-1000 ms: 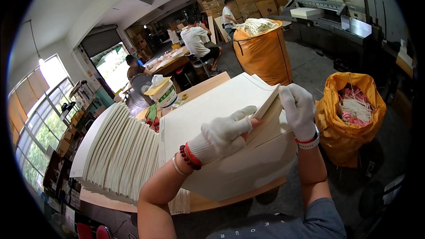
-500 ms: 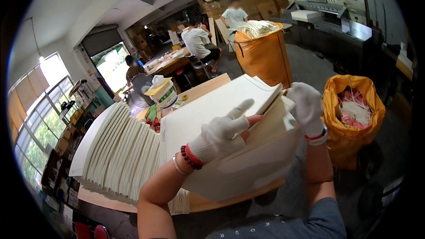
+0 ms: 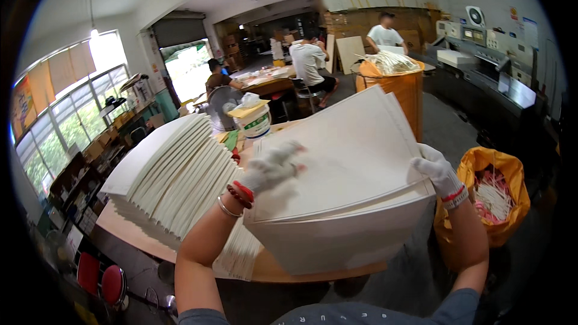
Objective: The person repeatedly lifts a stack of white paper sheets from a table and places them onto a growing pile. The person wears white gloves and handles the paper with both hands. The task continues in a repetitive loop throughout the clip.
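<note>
The stack of white sheets lies between the hands, which are apart. In white knit gloves, the right hand is clamped on its right edge; the left hand (blurred, contact unclear) extends its fingers over its left part. Left of that hand, a ridged pile of paper fans out. Nearer than the hands runs the smooth wooden bench; dark floor stretches beyond the right hand, beside a crinkled orange sack.

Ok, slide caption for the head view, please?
Gloved left hand over a pile of white sheets, gloved right hand at its right edge, a second stack to the left.
</note>
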### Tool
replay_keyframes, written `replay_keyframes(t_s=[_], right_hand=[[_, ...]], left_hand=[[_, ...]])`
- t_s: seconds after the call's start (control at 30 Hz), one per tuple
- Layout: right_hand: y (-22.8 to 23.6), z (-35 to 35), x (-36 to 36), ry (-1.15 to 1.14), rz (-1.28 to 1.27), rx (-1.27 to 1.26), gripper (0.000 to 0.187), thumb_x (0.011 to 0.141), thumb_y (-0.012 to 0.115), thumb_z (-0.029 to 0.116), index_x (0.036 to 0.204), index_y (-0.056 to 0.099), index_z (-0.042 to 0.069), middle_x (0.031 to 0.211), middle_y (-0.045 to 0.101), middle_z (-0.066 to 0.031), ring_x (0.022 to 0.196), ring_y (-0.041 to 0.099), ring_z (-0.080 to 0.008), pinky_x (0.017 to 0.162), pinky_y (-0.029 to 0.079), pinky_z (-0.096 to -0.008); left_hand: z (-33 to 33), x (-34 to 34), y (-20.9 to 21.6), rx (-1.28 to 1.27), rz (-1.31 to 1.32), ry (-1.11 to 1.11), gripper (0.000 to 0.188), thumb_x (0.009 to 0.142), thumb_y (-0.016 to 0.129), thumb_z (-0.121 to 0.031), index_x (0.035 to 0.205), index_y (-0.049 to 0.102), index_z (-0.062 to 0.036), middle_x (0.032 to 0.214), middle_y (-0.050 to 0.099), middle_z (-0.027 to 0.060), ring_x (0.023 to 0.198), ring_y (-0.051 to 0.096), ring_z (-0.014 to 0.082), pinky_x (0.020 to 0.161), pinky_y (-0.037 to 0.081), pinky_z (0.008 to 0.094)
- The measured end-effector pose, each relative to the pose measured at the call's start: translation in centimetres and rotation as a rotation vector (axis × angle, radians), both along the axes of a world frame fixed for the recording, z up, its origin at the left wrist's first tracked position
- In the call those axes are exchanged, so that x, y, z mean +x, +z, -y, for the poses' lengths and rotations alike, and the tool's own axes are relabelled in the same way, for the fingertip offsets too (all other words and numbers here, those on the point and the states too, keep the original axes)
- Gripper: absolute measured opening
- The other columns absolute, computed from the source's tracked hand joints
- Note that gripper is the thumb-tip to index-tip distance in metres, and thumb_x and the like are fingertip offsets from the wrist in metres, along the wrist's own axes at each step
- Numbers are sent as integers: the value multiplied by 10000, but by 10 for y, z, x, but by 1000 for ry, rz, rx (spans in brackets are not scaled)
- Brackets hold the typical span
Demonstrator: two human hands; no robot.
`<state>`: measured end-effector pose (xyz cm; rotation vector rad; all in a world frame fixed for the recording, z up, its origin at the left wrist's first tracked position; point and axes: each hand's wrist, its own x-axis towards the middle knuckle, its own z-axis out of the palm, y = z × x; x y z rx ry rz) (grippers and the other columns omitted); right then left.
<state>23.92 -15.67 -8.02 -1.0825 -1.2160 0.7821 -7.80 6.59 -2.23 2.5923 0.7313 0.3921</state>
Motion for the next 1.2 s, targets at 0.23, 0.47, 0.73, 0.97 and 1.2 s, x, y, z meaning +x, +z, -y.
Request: replay_keyframes(t_s=[0.23, 0.47, 0.73, 0.97, 1.2], right_hand=[[-26, -8, 8, 29, -107, 278, 547, 904, 634, 270, 1305, 498, -76, 1218, 604, -110, 1085, 589, -167, 913, 471, -285], [4, -2, -6, -51, 129, 53, 381, 962, 573, 290, 1155, 578, -39, 925, 664, -71, 778, 622, -109, 698, 513, -230], [-8, -8, -12, -121, -74, -17, 341, 975, 544, 344, 1031, 580, 9, 676, 617, -72, 413, 517, -67, 329, 352, -174], [-9, 1, -11, -161, -93, 32, 340, 972, 544, 339, 1021, 581, 4, 673, 615, -72, 411, 513, -64, 339, 363, -173], [-8, -20, -13, -104, -53, 45, 342, 973, 538, 329, 1022, 577, -7, 662, 613, -82, 398, 500, -67, 334, 342, -174]], left_hand=[[-23, -102, -39, -1180, 808, 108, 361, 837, 676, -110, 1176, 607, -6, 1014, 673, 108, 888, 672, 222, 799, 567, 374], [75, -136, -41, -1203, 1076, 149, 294, 886, 599, -140, 1108, 587, 53, 1007, 662, 135, 869, 671, 184, 778, 567, 302], [101, -255, 1, -748, 1482, 243, 326, 912, 545, -160, 1186, 546, 15, 1054, 657, 140, 939, 667, 247, 873, 551, 372], [26, -333, 75, -462, 1707, 407, 332, 920, 496, -108, 1227, 477, 17, 1176, 558, 168, 1104, 572, 302, 994, 474, 433], [-94, -490, 55, -483, 1588, 729, 286, 875, 566, 38, 1149, 487, 28, 1068, 582, 143, 990, 620, 327, 921, 536, 443]])
